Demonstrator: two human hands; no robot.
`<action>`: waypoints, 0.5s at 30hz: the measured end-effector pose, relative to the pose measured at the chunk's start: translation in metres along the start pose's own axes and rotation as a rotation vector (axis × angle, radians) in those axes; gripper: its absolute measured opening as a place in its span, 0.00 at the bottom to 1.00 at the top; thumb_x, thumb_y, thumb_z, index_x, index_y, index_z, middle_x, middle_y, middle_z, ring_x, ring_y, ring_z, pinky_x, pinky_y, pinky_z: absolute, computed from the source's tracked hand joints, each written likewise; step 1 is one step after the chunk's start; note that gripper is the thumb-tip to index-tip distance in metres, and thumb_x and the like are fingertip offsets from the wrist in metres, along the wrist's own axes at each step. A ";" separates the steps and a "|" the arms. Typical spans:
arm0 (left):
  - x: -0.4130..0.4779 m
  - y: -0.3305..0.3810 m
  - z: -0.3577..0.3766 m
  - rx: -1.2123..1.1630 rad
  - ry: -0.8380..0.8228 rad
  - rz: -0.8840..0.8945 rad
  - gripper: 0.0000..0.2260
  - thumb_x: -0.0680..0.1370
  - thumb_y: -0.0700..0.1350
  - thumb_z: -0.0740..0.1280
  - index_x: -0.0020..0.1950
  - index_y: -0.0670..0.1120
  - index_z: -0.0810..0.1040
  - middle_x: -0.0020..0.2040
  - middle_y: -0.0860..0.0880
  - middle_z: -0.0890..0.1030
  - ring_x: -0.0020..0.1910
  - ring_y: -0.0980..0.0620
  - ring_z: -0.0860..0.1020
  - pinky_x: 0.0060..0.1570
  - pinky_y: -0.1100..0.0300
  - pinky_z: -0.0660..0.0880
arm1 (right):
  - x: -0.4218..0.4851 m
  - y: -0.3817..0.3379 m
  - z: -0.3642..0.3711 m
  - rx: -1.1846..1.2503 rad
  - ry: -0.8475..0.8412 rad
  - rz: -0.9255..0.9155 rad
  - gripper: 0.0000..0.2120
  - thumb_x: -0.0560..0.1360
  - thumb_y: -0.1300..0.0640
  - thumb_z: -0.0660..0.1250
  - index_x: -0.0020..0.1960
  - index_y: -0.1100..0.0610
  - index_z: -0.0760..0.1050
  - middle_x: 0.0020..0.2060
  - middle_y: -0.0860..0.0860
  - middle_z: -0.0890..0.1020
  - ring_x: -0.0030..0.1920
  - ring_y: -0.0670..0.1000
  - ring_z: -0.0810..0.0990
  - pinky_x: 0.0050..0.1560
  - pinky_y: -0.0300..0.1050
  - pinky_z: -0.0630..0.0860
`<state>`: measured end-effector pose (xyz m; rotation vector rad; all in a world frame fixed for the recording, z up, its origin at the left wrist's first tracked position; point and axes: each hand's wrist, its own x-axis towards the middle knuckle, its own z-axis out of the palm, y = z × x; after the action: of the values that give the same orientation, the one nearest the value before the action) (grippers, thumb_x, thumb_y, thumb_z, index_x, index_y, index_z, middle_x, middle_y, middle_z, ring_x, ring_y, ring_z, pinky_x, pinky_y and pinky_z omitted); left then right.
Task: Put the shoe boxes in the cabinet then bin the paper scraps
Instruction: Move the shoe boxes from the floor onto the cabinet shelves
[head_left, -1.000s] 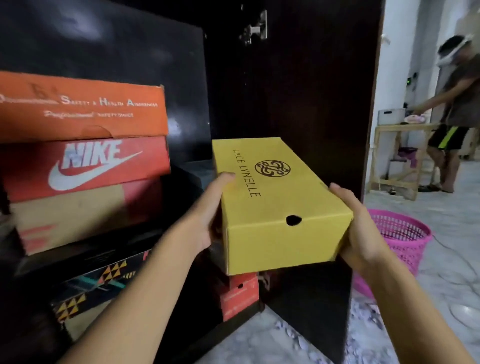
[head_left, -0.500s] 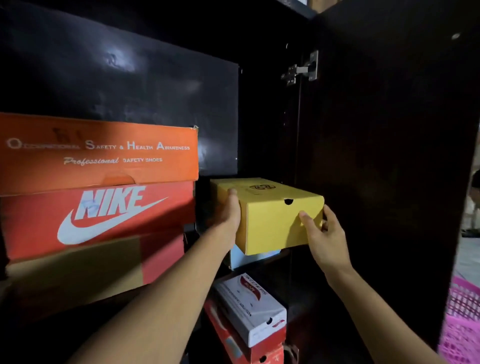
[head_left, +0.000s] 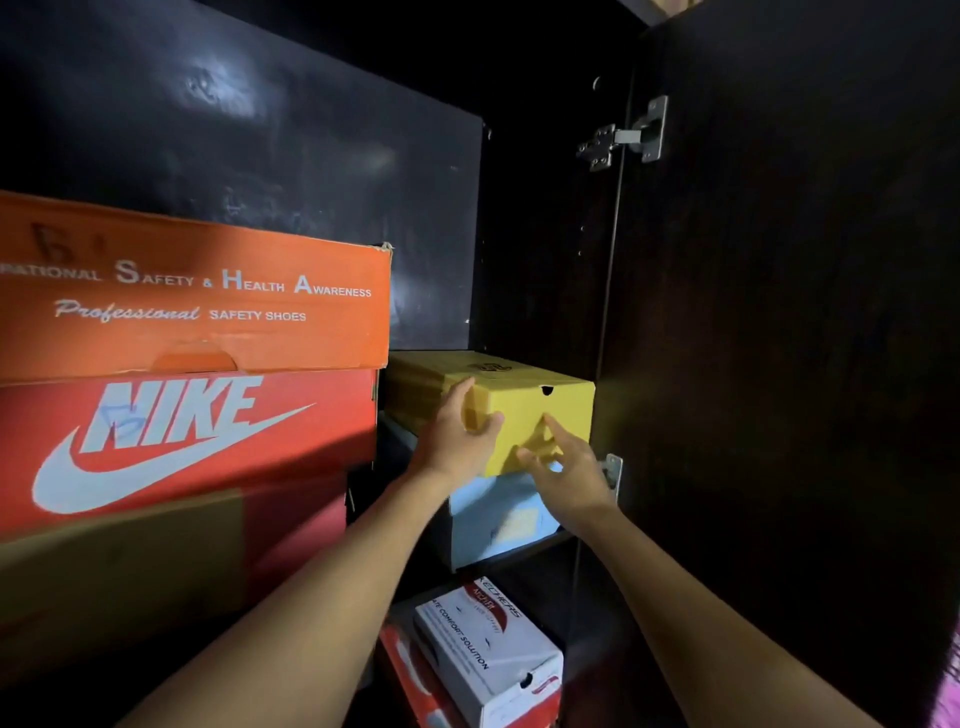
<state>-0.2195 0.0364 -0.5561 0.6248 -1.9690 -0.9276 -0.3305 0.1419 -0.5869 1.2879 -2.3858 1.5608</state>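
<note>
**Yellow box sits on the shelf stack, both hands at its front**

Inside a dark cabinet (head_left: 545, 234) here, black back panel (head_left: 260, 171) catching a dull sheen, and the open door (head_left: 789, 312) swung wide on the right with a metal hinge (head_left: 623, 136) up high and another small bracket (head_left: 613, 470) lower down. The yellow shoe box (head_left: 545, 410) is in the cabinet, resting on top of a pale blue box (head_left: 493, 519), its long side running back into the shadow and a small round hole in its front face.

Left hand (head_left: 457, 441) is cupped on the near left corner of the yellow box, thumb up along the top edge, fingers pressed on the front. Right hand (head_left: 566, 467) is spread, fingers splayed loosely against the lower front; it is motion-blurred, and whether the fingertips truly touch I cannot tell.

Tight to the left stands a stack: an orange safety-shoes box (head_left: 192, 306) on a red Nike box (head_left: 182, 436), with a brown box (head_left: 119, 582) beneath. On the level below, a white Skechers box (head_left: 493, 654) lies tilted on a red box (head_left: 410, 670). A sliver of pink (head_left: 948, 696) shows at the lower right edge.
</note>
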 end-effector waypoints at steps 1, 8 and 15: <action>0.005 0.000 -0.004 0.027 -0.022 -0.004 0.27 0.77 0.52 0.69 0.75 0.53 0.65 0.71 0.49 0.71 0.64 0.51 0.73 0.56 0.65 0.65 | 0.005 -0.003 0.002 -0.002 -0.002 0.020 0.32 0.79 0.46 0.65 0.79 0.46 0.57 0.75 0.53 0.62 0.64 0.53 0.74 0.63 0.51 0.75; 0.011 0.006 -0.011 0.071 -0.080 -0.065 0.28 0.78 0.49 0.69 0.76 0.51 0.63 0.71 0.49 0.70 0.67 0.50 0.71 0.52 0.66 0.64 | 0.007 -0.006 0.000 -0.018 -0.037 0.083 0.33 0.79 0.48 0.66 0.79 0.44 0.55 0.75 0.51 0.61 0.58 0.53 0.77 0.51 0.46 0.78; -0.033 0.026 0.007 0.183 -0.018 -0.161 0.27 0.80 0.54 0.62 0.76 0.47 0.64 0.71 0.47 0.72 0.67 0.45 0.72 0.61 0.57 0.68 | -0.062 0.020 -0.046 0.093 0.026 0.051 0.25 0.77 0.50 0.68 0.72 0.52 0.71 0.62 0.56 0.81 0.64 0.58 0.78 0.64 0.52 0.76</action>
<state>-0.2106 0.0780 -0.5534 0.8919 -2.0582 -0.8569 -0.3210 0.2191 -0.6052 1.2227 -2.3752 1.7103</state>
